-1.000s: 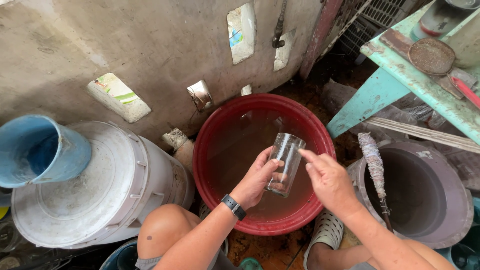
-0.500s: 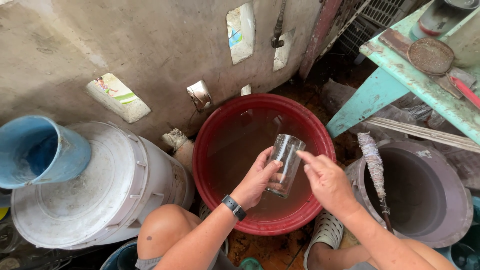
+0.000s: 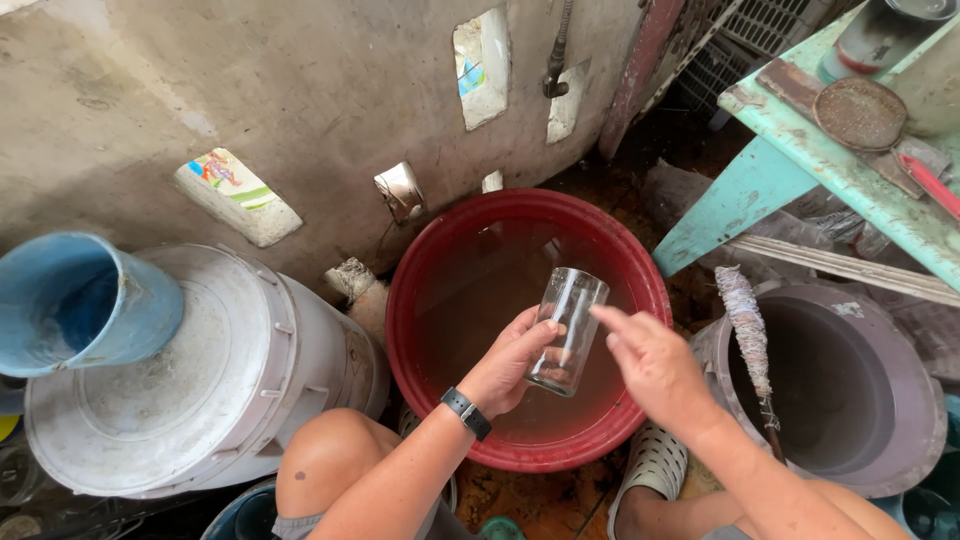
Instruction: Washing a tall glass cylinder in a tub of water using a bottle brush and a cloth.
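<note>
A clear drinking glass is held tilted over a red basin of brownish water. My left hand, with a black wristband, grips the glass from the left side near its base. My right hand hovers just to the right of the glass, fingers spread and pointing at it, holding nothing. The glass mouth points up and away from me. The basin stands on the ground in front of my knees.
A white lidded bucket with a blue pail on it stands at left. A grey tub with a wrapped stick sits at right. A turquoise bench is upper right; a concrete wall runs behind.
My right hand has drawn slightly back from the glass and its fingers have spread. The glass stays in my left hand over the basin.
</note>
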